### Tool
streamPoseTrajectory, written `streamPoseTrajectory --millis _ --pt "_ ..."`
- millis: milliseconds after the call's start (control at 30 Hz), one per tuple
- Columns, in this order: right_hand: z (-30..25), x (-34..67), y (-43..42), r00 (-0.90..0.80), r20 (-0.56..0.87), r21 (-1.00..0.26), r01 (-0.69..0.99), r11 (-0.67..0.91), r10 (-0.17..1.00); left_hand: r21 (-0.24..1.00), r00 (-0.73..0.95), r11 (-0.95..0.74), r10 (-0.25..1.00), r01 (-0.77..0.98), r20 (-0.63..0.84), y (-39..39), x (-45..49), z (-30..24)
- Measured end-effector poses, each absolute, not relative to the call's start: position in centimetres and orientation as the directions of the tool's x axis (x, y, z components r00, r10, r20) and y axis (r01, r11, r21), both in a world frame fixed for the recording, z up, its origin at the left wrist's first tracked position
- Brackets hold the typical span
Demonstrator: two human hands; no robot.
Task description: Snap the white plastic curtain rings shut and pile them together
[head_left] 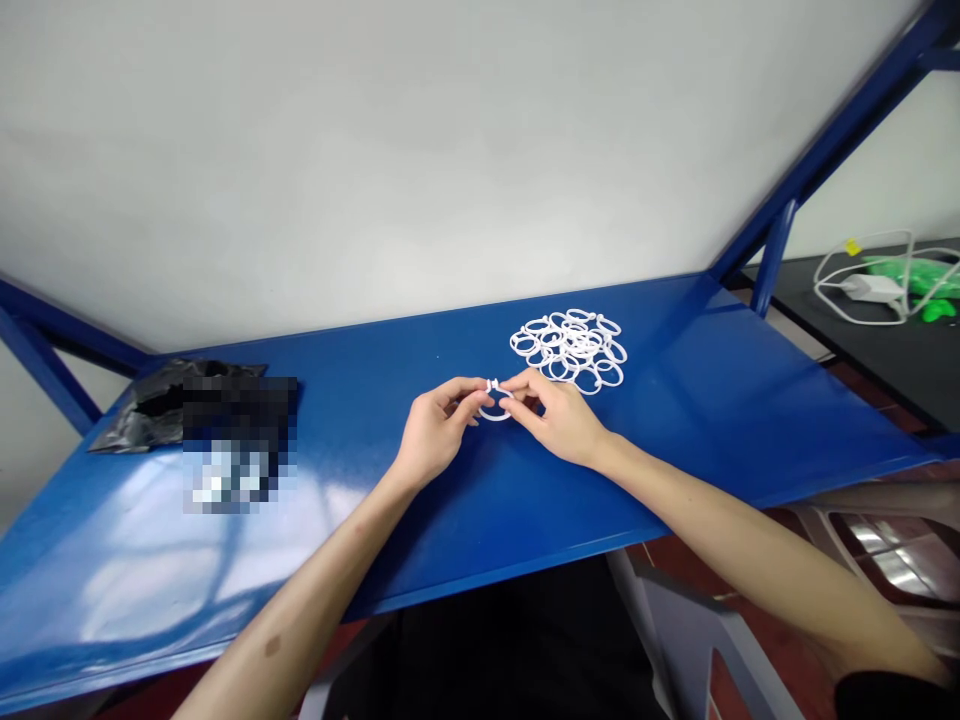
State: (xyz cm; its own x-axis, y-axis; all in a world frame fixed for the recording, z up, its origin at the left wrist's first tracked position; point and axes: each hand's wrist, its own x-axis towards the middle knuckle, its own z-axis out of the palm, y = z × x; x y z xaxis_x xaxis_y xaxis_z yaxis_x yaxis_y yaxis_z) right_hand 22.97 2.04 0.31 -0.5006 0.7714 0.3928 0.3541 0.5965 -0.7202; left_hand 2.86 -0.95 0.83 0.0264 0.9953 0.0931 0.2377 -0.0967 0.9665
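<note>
A white plastic curtain ring [495, 416] is held above the blue tabletop, near its middle. Its top, where small knobs show, points away from me. My left hand [433, 432] pinches the ring's left side between thumb and fingers. On the opposite side, my right hand [564, 418] grips it the same way, with the fingertips of both hands close together by the knobs. Just beyond my right hand lies a loose pile of similar white rings [581, 343], several of them overlapping.
A crumpled black plastic bag [225, 370] lies at the left of the blue table [360, 360], beside a pixelated patch. Blue frame posts [776, 255] rise at both ends. On a dark surface at right are a white cable with an adapter [874, 290] and green plastic [919, 272].
</note>
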Motion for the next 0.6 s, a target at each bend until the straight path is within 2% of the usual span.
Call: streamPoseTrajectory --millis 100,233,367,500,600 --pt "0.3 22.9 2.0 -0.525 0.416 -0.689 0.351 0.634 0.743 0.964 0.023 -0.092 0.996 0.249 0.089 -1.2 2.9 0.7" --pt "0.0 23.0 2.0 -0.593 0.473 -0.561 0.367 0.742 0.651 0.906 -0.009 -0.105 0.993 0.411 0.119 -1.8 3.1 0.6" --pt "-0.7 23.2 2.0 -0.656 0.488 -0.447 0.379 0.81 0.576 0.835 0.039 -0.169 0.984 0.524 0.175 -2.1 3.2 0.6" --pt "-1.0 22.7 2.2 -0.634 0.465 -0.423 0.454 0.784 0.618 0.772 0.094 -0.232 0.971 0.591 0.22 -1.6 3.1 0.7" --pt "-0.5 22.6 2.8 -0.581 0.505 -0.401 0.496 0.77 0.638 0.677 0.155 -0.339 0.935 0.653 0.318 -1.0 2.6 0.6"
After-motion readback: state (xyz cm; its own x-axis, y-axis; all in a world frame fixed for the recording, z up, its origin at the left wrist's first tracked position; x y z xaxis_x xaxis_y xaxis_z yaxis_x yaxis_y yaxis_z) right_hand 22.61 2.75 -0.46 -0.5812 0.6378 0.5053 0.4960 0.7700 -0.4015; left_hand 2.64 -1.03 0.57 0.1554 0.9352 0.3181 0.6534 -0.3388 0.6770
